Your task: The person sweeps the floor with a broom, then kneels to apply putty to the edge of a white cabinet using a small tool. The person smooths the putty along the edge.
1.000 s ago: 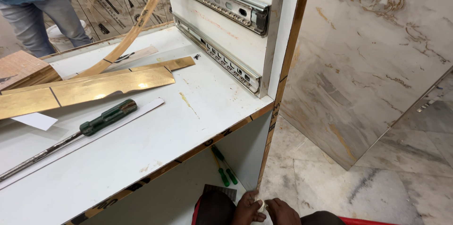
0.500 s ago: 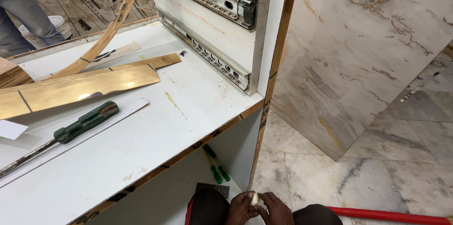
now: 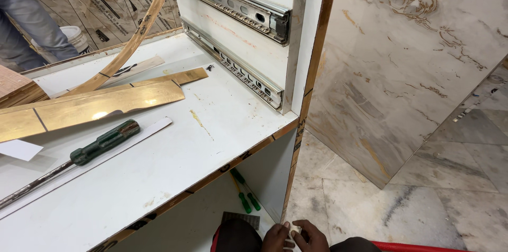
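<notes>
Your left hand [image 3: 276, 237] and right hand [image 3: 312, 236] meet at the bottom edge of the view, both pinching a small white object [image 3: 294, 230] between the fingers [image 3: 287, 225]. It is pale, blocky and mostly hidden, so its exact shape cannot be told. You hold it low, just beside the foot of the cabinet's upright side panel [image 3: 296, 141], above the marble floor [image 3: 370, 215].

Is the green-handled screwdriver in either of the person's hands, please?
No, the green-handled screwdriver lies on the white panel, apart from both hands.
</notes>
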